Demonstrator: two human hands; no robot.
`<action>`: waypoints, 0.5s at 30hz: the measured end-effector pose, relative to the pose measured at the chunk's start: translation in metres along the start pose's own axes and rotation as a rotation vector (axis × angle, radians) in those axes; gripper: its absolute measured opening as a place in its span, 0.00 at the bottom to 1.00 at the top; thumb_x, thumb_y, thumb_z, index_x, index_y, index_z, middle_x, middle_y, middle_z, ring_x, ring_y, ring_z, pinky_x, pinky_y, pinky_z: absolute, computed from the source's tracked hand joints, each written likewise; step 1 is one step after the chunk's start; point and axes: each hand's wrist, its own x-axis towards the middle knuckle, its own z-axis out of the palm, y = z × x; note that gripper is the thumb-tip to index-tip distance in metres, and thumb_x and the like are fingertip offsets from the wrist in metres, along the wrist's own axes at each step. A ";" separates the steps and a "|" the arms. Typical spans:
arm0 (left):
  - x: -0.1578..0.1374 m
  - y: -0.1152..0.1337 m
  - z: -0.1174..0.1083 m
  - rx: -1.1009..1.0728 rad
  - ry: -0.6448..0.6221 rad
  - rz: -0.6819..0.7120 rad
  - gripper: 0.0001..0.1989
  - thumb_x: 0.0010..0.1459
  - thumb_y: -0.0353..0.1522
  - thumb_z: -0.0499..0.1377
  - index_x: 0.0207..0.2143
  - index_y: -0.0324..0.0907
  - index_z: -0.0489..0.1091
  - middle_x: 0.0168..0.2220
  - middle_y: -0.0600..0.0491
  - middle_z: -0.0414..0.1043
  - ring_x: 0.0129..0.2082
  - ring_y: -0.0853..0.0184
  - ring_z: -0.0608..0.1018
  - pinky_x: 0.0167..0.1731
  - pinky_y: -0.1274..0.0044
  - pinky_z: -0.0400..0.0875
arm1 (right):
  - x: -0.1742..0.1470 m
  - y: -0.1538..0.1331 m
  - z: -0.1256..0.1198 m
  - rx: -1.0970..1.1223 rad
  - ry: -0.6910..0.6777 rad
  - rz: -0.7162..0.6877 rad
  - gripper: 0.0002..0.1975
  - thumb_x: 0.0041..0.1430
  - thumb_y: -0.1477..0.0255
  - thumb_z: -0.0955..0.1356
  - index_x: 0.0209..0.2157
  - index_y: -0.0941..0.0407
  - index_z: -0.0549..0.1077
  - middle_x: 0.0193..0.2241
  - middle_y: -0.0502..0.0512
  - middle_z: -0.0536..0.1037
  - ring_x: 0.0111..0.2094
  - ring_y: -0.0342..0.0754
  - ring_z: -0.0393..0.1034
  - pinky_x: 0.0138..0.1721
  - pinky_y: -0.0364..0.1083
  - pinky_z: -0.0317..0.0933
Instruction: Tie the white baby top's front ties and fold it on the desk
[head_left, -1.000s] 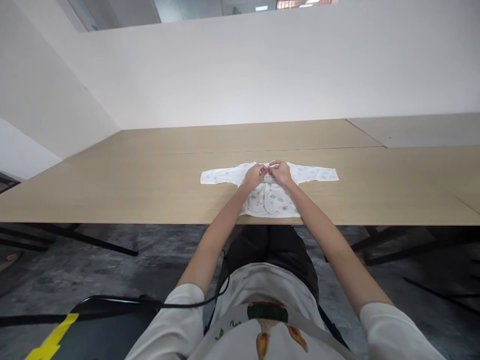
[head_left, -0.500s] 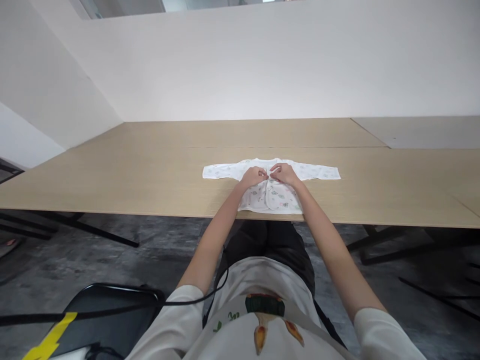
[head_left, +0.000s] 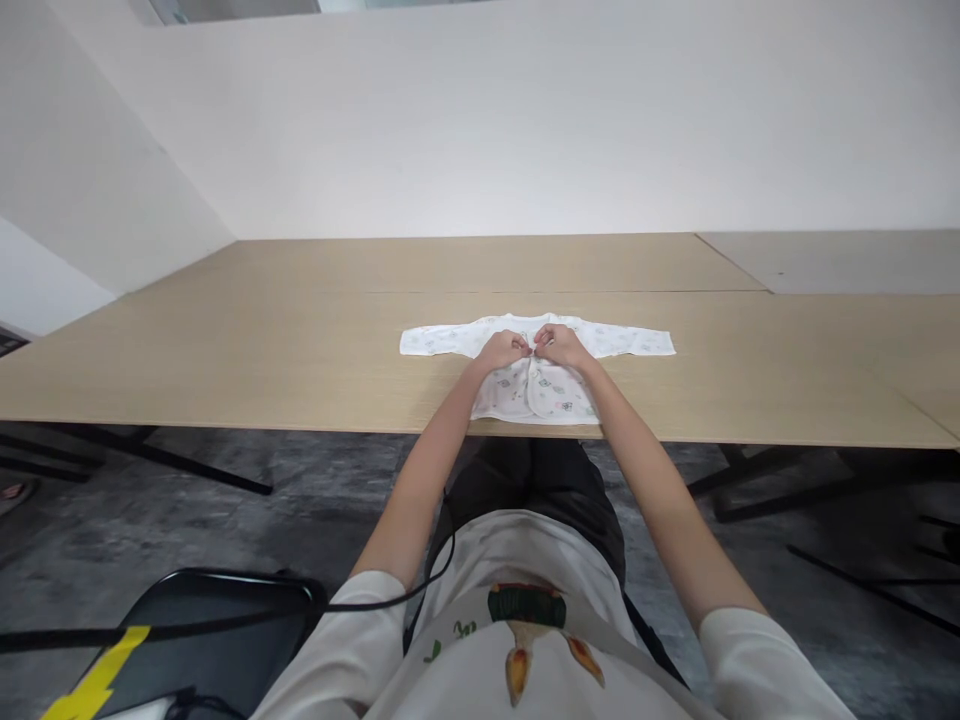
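Observation:
A small white baby shirt with a faint printed pattern lies flat on the table, its sleeves stretched out to both sides and its hem near the front edge. My left hand pinches the shirt's front opening from the left, at chest height. Close against it, my right hand pinches the same opening from the right, with fingers bent. The fingertips almost meet over the middle line. Whatever small fastening lies between them is hidden.
The wooden table runs wide to both sides, with a white wall behind it. A black chair stands at the lower left, and a black cable with yellow tape crosses over it.
The view has shifted slightly. My right hand's fingers have curled in more tightly at the front opening; the left hand stays in its pinch. The shirt lies as before.

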 end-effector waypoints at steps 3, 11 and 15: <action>0.000 0.000 0.000 -0.021 -0.010 0.035 0.11 0.48 0.32 0.57 0.31 0.37 0.76 0.29 0.51 0.75 0.30 0.69 0.73 0.33 0.78 0.66 | -0.001 -0.003 0.000 0.073 0.005 0.091 0.10 0.40 0.82 0.67 0.29 0.58 0.67 0.21 0.46 0.69 0.18 0.38 0.61 0.20 0.39 0.55; 0.004 -0.004 0.003 -0.116 0.041 0.050 0.15 0.47 0.39 0.59 0.31 0.36 0.76 0.27 0.53 0.74 0.27 0.71 0.71 0.29 0.80 0.63 | -0.006 -0.012 -0.006 0.226 -0.004 0.163 0.13 0.44 0.81 0.69 0.34 0.59 0.68 0.16 0.44 0.67 0.14 0.38 0.58 0.16 0.38 0.52; 0.006 -0.005 0.004 -0.152 0.019 0.095 0.19 0.47 0.43 0.59 0.31 0.36 0.76 0.28 0.51 0.74 0.28 0.71 0.71 0.30 0.79 0.63 | -0.006 -0.014 -0.010 0.225 -0.020 0.181 0.15 0.44 0.79 0.71 0.38 0.60 0.70 0.14 0.43 0.65 0.14 0.37 0.57 0.15 0.38 0.52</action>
